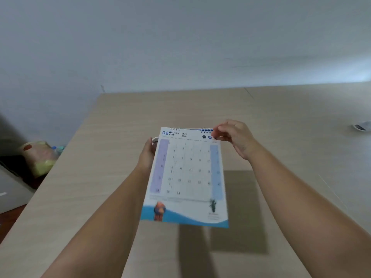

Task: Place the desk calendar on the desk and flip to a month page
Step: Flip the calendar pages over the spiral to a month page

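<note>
While aloft, calendar point(185, 173) pinched, both hands

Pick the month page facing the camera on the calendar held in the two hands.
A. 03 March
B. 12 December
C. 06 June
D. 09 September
C: the desk calendar, held by the left hand and right hand, shows "06 JUNE" printed at its top left.

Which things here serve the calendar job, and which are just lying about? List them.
For the job: desk calendar open at June, left hand, right hand, desk.

Lying about: yellow-green bag and bottles beyond the desk's left edge; small white object at far right.
</note>
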Available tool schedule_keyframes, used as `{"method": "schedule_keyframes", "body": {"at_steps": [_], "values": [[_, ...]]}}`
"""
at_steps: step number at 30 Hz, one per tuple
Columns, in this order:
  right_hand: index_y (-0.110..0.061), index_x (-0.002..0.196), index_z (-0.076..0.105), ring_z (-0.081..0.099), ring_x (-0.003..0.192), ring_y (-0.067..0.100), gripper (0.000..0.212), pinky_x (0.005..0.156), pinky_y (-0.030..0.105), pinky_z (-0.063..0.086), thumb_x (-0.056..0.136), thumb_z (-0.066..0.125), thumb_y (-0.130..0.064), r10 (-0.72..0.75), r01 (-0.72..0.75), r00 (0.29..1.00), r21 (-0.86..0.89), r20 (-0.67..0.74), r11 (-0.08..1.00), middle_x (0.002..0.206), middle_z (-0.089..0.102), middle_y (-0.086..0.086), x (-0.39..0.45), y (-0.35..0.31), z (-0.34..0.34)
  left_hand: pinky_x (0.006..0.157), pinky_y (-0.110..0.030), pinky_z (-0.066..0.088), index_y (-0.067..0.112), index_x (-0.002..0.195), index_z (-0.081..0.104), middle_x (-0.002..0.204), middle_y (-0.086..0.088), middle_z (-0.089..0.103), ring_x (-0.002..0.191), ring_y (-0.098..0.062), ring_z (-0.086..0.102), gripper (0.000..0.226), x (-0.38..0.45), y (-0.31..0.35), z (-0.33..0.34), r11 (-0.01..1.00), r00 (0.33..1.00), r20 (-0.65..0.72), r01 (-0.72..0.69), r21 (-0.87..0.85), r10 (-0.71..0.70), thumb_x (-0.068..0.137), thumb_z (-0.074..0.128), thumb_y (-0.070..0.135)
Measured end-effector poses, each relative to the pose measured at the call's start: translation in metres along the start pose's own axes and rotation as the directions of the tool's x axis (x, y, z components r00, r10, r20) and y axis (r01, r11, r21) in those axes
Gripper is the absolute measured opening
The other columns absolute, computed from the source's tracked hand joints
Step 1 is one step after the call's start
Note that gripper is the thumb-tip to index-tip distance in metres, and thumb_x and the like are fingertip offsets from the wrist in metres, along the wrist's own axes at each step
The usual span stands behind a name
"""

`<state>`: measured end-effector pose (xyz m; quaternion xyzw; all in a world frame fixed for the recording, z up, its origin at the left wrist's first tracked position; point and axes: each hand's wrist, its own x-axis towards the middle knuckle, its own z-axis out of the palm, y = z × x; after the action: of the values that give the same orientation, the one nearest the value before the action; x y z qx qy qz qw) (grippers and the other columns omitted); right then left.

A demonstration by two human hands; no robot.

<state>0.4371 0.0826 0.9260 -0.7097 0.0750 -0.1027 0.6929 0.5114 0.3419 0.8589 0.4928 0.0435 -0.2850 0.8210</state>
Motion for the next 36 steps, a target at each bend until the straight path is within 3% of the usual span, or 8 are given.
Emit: {"method": "schedule_keyframes", "body": {"at_steps": [4,8,11,16,22,29,32,36], "values": [[-0.026,0.079,0.069,0.060,0.074,0.009,0.024,0.070,0.019,0.051,0.073,0.069,-0.003,-0.082,0.062,0.993,-0.206,-0.090,0.977,0.084,0.067,-0.001,0.002,0.023,0.004,0.081,-0.033,0.042,0.008,0.130,0.056,0.126,-0.010,0.063,0.106,-0.024,0.057,0.072,0.009,0.001,-0.002,0.938,0.991,0.008,-0.132,0.322,0.137,0.097,0.019,0.060],[-0.032,0.111,0.056,0.055,0.087,0.008,0.046,0.072,0.022,0.047,0.070,0.076,-0.028,0.001,-0.076,0.971,-0.308,-0.238,0.948,0.102,0.054,-0.009,0.005,0.044,0.008,0.077,-0.028,0.053,0.029,0.100,0.070,0.100,0.009,0.078,0.099,-0.020,0.070,0.021,0.008,-0.004,0.000,0.835,0.979,0.017,-0.181,0.520,0.202,0.095,0.051,0.034],[-0.021,0.121,0.053,0.061,0.097,0.013,0.050,0.078,0.026,0.047,0.077,0.075,-0.026,0.178,-0.220,0.962,-0.203,-0.205,0.954,0.105,0.061,-0.004,0.008,0.060,0.012,0.068,-0.023,0.056,0.033,0.094,0.068,0.093,0.013,0.078,0.091,-0.012,0.072,0.018,0.009,-0.009,0.002,0.812,0.967,-0.024,-0.199,0.549,0.253,0.096,0.053,0.022],[-0.027,0.089,0.056,0.063,0.087,0.012,0.008,0.059,0.024,0.043,0.083,0.061,-0.027,0.181,-0.215,0.967,-0.192,-0.179,0.958,0.093,0.066,-0.007,0.023,0.062,0.025,0.054,-0.010,0.052,0.034,0.093,0.063,0.097,0.014,0.074,0.079,0.001,0.071,0.021,0.012,-0.007,0.009,0.787,0.953,-0.044,-0.221,0.576,0.300,0.098,0.048,0.021],[-0.017,0.099,0.055,0.063,0.099,0.027,0.037,0.082,0.042,0.051,0.078,0.059,-0.047,0.155,-0.190,0.975,-0.230,-0.162,0.955,0.109,0.064,0.012,0.059,0.042,0.035,0.059,-0.016,0.051,0.028,0.095,0.060,0.097,0.009,0.071,0.081,-0.003,0.068,0.018,0.033,0.013,0.013,0.773,0.939,-0.059,-0.242,0.586,0.339,0.099,0.046,0.017],[-0.012,0.106,0.052,0.059,0.090,0.021,0.045,0.077,0.036,0.050,0.085,0.055,-0.051,0.166,-0.204,0.974,-0.276,-0.156,0.939,0.097,0.063,0.007,0.075,0.059,0.042,0.064,-0.020,0.048,0.027,0.094,0.058,0.096,0.011,0.070,0.084,-0.004,0.066,0.017,0.057,0.017,0.001,0.774,0.954,-0.104,-0.162,0.612,0.282,0.098,0.047,0.014],[-0.018,0.104,0.052,0.059,0.086,0.012,0.038,0.063,0.026,0.044,0.086,0.053,-0.052,0.158,-0.195,0.973,-0.230,-0.171,0.953,0.092,0.062,-0.007,0.073,0.067,0.045,0.063,-0.018,0.045,0.027,0.094,0.058,0.095,0.013,0.070,0.084,-0.001,0.065,0.015,0.061,0.009,-0.008,0.775,0.965,-0.131,-0.098,0.624,0.228,0.098,0.047,0.017],[-0.020,0.105,0.052,0.058,0.083,0.003,0.033,0.060,0.022,0.041,0.087,0.057,-0.047,0.171,-0.202,0.972,-0.208,-0.160,0.957,0.092,0.062,-0.011,0.074,0.065,0.045,0.065,-0.019,0.044,0.020,0.104,0.055,0.096,0.009,0.067,0.083,-0.002,0.062,0.011,0.060,0.006,-0.009,0.781,0.959,-0.176,-0.069,0.620,0.224,0.098,0.046,0.017]]}}
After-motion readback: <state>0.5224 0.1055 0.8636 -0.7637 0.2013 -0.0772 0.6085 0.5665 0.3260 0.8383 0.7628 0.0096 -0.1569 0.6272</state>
